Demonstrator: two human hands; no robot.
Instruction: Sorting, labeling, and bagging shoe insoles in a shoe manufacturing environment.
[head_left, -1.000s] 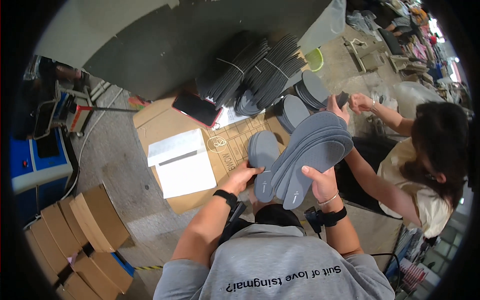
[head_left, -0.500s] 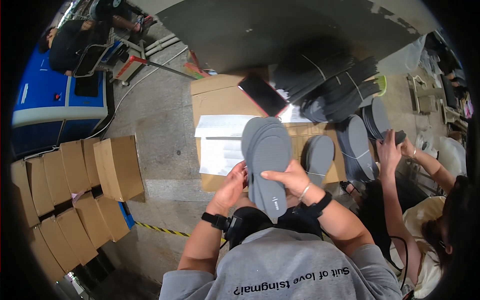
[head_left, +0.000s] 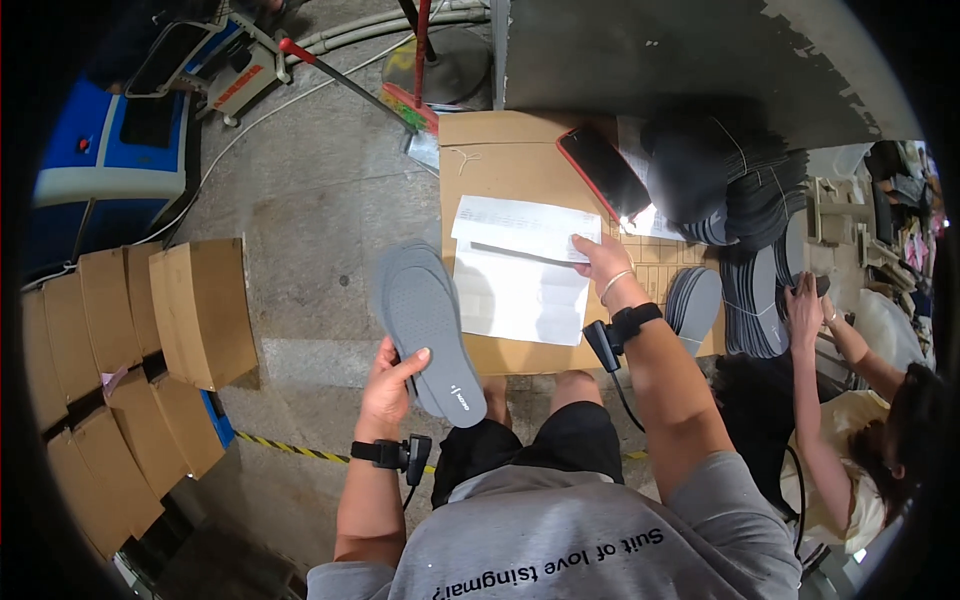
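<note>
The left hand (head_left: 393, 383) grips a small stack of grey insoles (head_left: 428, 327) by the heel end, thumb over the top one, fingers wrapped under. The insoles fan slightly and point up and away from the person, held out over the concrete floor (head_left: 300, 230), left of the cardboard sheet (head_left: 510, 170). The right hand (head_left: 601, 261) reaches forward onto that sheet and pinches the right edge of a white paper (head_left: 520, 265), thumb and fingers closed on it. The paper lies folded across the middle of the cardboard, its upper flap lifted a little.

A phone (head_left: 603, 172) in a red case rests at the sheet's far right corner, just beside bundles of dark insoles (head_left: 735, 180) tied with string. One more grey insole (head_left: 692, 303) lies on the right edge of the cardboard, near the right wrist. Both wrists carry black bands with small devices.

To the right, another person's hand (head_left: 803, 310) rests on a spread of dark insoles. Flat cardboard boxes (head_left: 140, 320) stand stacked in rows at the left, and a blue machine (head_left: 110, 150) sits beyond them.
</note>
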